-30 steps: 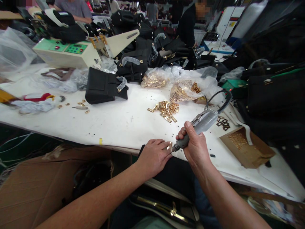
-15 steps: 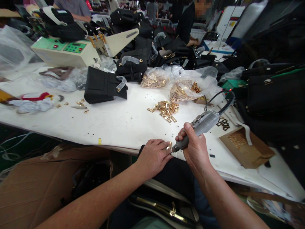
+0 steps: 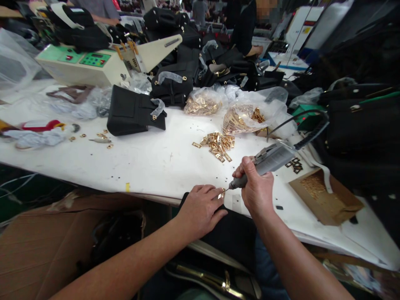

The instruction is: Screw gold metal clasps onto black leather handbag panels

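My right hand [image 3: 258,185] is wrapped around a grey electric screwdriver [image 3: 275,157], whose tip points down and left at a small gold metal plate [image 3: 221,193]. The plate sits on a black bag [image 3: 233,229] at the table's near edge. My left hand [image 3: 201,210] holds this bag, its fingers pressed down at the plate and its thumb apart from them. Gold zip hardware [image 3: 226,283] shows lower on the bag. Beyond my hands lies a loose pile of gold plates [image 3: 217,143]. What lies under my left palm is hidden.
Clear plastic bags of gold fittings [image 3: 240,118] stand behind the pile. A cardboard tray [image 3: 339,204] with tiny gold pieces is at right. Finished-looking black bags [image 3: 134,114] and a cream machine [image 3: 81,68] stand farther back. A cardboard box [image 3: 37,246] is below left. A co-worker [image 3: 245,31] is across the table.
My right hand and the screwdriver have shifted slightly right, and the screwdriver's thin bit now shows at the plate. My left thumb has moved lower, away from the plate.
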Motion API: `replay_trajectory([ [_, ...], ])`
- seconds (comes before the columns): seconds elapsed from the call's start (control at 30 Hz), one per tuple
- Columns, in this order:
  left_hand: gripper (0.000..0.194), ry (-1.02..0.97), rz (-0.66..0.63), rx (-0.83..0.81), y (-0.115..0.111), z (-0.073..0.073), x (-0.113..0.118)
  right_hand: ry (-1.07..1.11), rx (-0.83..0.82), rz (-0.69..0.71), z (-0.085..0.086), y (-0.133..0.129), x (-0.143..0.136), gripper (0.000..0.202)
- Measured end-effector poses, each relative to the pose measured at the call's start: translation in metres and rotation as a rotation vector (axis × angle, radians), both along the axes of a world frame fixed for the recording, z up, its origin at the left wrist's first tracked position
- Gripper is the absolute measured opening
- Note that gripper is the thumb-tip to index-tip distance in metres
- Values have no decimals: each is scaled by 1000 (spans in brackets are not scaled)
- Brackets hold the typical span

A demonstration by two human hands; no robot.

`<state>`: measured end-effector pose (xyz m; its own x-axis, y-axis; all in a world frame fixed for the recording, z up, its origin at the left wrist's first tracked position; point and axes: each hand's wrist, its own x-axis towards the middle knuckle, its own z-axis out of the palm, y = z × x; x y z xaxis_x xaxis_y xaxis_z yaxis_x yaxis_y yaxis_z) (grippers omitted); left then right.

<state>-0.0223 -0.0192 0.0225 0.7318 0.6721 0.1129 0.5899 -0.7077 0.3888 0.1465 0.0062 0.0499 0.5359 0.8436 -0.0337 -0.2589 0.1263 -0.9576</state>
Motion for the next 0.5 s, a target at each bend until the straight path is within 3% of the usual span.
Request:
replay_trajectory([
  [0.27, 28, 9, 0, -21, 1, -1, -1, -59, -39, -2, -16, 5, -10, 35],
  [0.5, 27, 10, -1, -24, 2, -1, 0, -199, -49, 63, -12, 0, -13, 26],
])
